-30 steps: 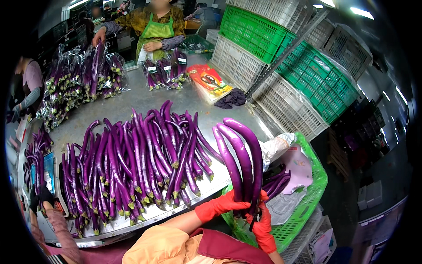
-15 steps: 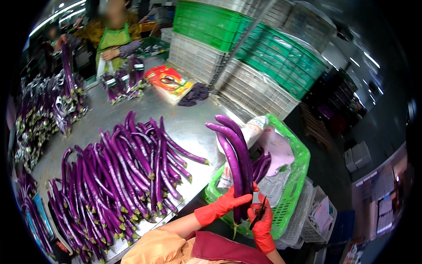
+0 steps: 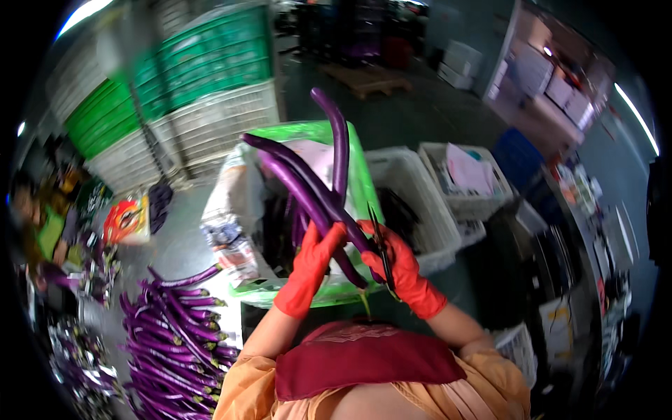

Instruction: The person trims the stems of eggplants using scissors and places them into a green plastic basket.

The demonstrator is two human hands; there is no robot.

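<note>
Three long purple eggplants (image 3: 297, 187) fan upward from my left hand (image 3: 308, 266), which wears a red rubber glove and is closed round them near their lower ends. One thin green stem end hangs below the grip. In my right hand (image 3: 404, 273), also gloved in red, is a pair of dark scissors (image 3: 379, 245), their blades pointing up. Its fingers also touch the lower end of a held eggplant. Under both hands stands a crate with a bright green liner (image 3: 358, 164), with dark eggplants and pink paper inside.
A heap of eggplants (image 3: 171, 343) lies on the metal table (image 3: 175, 252) at left. White crates (image 3: 441, 231) stand to the right of the lined one. Stacked green and white crates (image 3: 217, 70) rise at the back left. A person's green apron (image 3: 50, 234) shows at far left.
My view has swung right, bringing the lined crate to the middle. The held eggplants are now above it and spread apart, with my right hand closer against their lower ends.
</note>
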